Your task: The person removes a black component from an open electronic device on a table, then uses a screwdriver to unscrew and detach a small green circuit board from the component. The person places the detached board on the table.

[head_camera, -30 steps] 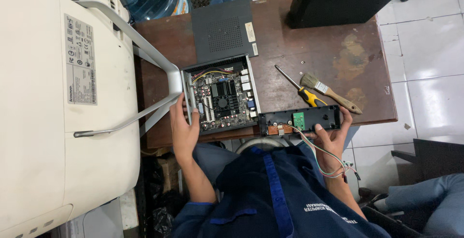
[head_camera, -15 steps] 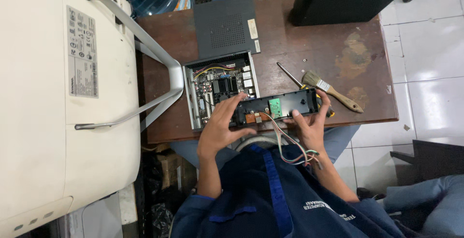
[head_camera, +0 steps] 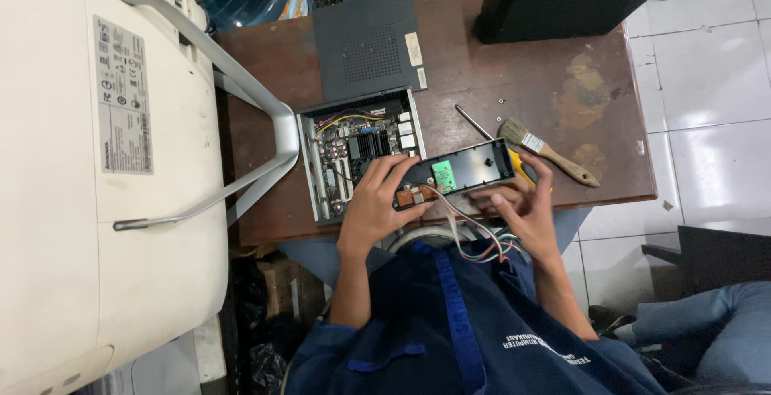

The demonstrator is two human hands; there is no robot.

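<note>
- Hands meet over the near edge of a worn brown table (head_camera: 562, 66), both on one long black panel strip (head_camera: 466, 168) with a small green circuit board (head_camera: 443, 176) set in it.
- The left hand (head_camera: 377, 202) curls around the strip's left end, fingers wrapped over its top edge and thumb beneath, gripping it.
- The right hand (head_camera: 522, 206) lies under the strip's right half, fingers loosely bent and touching its underside (whether they clamp it, I cannot tell).
- A bundle of coloured wires (head_camera: 478, 238) trails from the strip down toward the person's lap.
- Just behind the strip sits an opened small computer case (head_camera: 353, 150), its mainboard and heatsink exposed.
- The case's dark grey cover (head_camera: 365, 46) lies beyond it on the table.
- To the right lie a screwdriver (head_camera: 475, 124) and a wooden-handled paintbrush (head_camera: 546, 150), close together.
- A large white device (head_camera: 96, 178) with a grey stand fills the left side.
</note>
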